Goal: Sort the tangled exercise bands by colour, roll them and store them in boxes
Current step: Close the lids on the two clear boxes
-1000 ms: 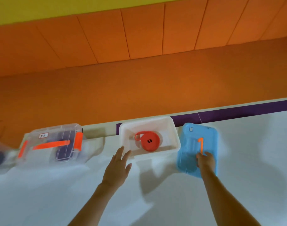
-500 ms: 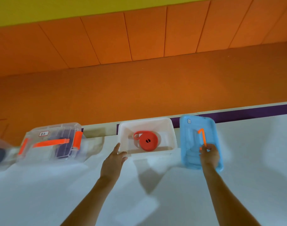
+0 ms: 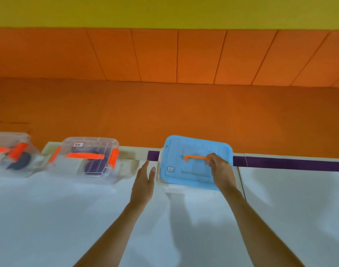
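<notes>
A blue lid [image 3: 191,166] with an orange handle [image 3: 196,157] lies over the white box [image 3: 174,187], whose near edge shows below it. The rolled orange band inside is hidden. My right hand [image 3: 220,170] grips the right end of the lid's handle. My left hand [image 3: 144,180] is flat with fingers apart just left of the box, beside its wall; contact is unclear. To the left stand two closed clear boxes with orange latches, one [image 3: 89,157] holding a purple band and one [image 3: 10,155] holding a dark blue band.
The boxes stand in a row along the far edge of a white table [image 3: 164,228]. A purple strip [image 3: 290,163] runs along that edge. Behind is an orange floor and an orange padded wall [image 3: 184,54].
My right hand carried the blue lid leftward from beside the white box onto it and turned it, covering the orange band. My left hand stayed by the box's left side.
</notes>
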Motion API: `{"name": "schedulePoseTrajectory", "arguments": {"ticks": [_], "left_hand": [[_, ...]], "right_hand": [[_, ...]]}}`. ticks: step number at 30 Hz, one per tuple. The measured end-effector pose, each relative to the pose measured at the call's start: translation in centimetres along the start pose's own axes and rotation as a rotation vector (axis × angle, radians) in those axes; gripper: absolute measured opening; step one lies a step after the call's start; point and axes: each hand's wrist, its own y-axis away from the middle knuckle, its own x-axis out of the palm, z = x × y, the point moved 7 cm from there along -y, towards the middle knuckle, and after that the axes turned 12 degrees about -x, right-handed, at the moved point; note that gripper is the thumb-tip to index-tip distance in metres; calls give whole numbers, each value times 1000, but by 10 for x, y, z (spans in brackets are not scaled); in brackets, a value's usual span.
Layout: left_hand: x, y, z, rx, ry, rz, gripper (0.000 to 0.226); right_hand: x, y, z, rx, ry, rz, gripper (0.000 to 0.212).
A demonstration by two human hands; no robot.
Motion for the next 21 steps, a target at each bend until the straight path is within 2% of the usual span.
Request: {"name": "schedulePoseTrajectory", "arguments": {"ticks": [3,6,10,12,15,18,21], "left_hand": [[14,-7,9,-89,-32,141,63],[27,-8,18,-77,-102,239,65],[31,-6,18,-87,7,183,63],[30,-7,13,-70,32,123,57],[30,-4,6,-80,62,69,55],[31,-2,3,-99,51,41,50],[36,-6,1,-87,7,54,48]], "right_hand": [[36,2,12,-27,66,128,12],[53,9,14,-6,63,154,23],[40,31,9,-75,244,71,51],[30,42,-8,37,336,45,58],[26,58,-43,252,205,41,57],[29,60,-55,271,86,70,56],[27,61,-64,334,-1,15,53]]}}
